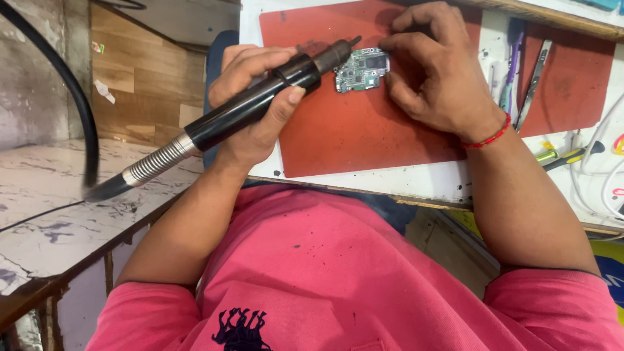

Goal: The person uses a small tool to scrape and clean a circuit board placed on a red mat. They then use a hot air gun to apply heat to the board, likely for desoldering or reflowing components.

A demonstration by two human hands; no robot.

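Note:
My left hand (250, 104) grips a long black hot-air tool (260, 97) with a metal spring collar and a black hose trailing to the left. Its nozzle points right, toward a small green circuit board (361, 70) lying on a red work mat (351, 136). My right hand (437, 65) rests on the mat at the board's right edge, fingertips touching the board and pinning it down. A red thread band circles my right wrist.
A second red mat (572, 84) lies at the right, with tweezers (533, 81) and a purple-handled tool (510, 71) between the mats. A yellow-green screwdriver (559, 156) and white cables (601, 169) sit at the right edge. A marble counter (45, 195) runs along the left.

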